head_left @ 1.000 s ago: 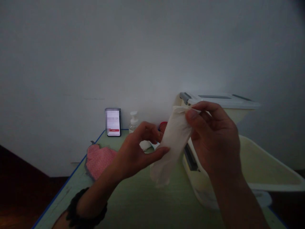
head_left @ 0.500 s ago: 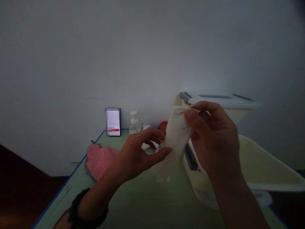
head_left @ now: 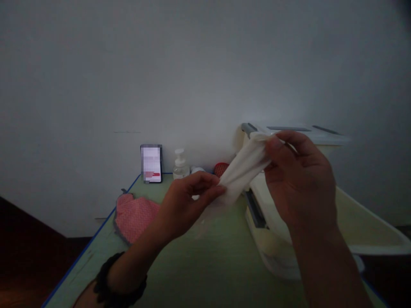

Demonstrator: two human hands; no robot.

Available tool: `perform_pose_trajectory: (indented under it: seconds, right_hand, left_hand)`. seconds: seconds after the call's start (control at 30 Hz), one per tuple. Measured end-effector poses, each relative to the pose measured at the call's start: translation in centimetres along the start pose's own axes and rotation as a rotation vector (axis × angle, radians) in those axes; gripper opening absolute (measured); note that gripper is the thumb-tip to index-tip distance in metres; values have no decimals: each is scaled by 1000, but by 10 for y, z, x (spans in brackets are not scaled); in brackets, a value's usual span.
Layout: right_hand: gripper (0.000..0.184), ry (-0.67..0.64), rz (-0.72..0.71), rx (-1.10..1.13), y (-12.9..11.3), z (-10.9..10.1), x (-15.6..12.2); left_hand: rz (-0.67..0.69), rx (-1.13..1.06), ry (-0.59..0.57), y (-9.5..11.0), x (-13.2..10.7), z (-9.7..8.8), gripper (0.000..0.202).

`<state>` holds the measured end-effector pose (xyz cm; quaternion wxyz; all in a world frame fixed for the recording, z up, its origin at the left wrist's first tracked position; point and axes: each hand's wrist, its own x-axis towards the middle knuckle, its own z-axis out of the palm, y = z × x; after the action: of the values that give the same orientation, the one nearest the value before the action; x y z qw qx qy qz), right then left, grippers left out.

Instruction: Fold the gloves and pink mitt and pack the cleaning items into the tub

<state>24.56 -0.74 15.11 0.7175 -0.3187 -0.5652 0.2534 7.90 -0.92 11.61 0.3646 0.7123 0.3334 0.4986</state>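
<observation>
A pale white glove (head_left: 244, 167) is stretched in the air between both my hands, above a light green table (head_left: 205, 265). My right hand (head_left: 298, 179) pinches its upper end by the cuff, near the top of a cream plastic bin. My left hand (head_left: 188, 201) pinches its lower end between thumb and fingers; a dark band sits on that wrist. The glove's lower tip is blurred and partly hidden behind my left fingers.
A cream lidded bin (head_left: 289, 134) with an open tray (head_left: 369, 222) stands at the right. A pink cloth (head_left: 135, 216) lies at the table's left edge. A phone (head_left: 151, 164), a pump bottle (head_left: 180, 164) and a red item (head_left: 221, 169) stand against the wall.
The glove hung loosely from my right hand; now it is pulled taut and slanted between both hands. My right hand moved slightly right and up, my left pinched tighter.
</observation>
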Motion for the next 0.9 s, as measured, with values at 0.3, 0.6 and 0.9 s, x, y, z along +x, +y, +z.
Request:
perform_pose_trajectory:
  seconds: [0.3,0.6,0.9]
  right_hand:
    - [9,180,34,134,4,0,5]
    - [12,-2,116,63,2,9,-5]
    - [9,-85,35,-119,1,15,-13]
  left_hand:
    - [-170,-327,-305,-5,0,-1,14]
    - [-360,-351,-542,-12,0,-13,54]
    - [-322,67,-630,-21,3,-13,27]
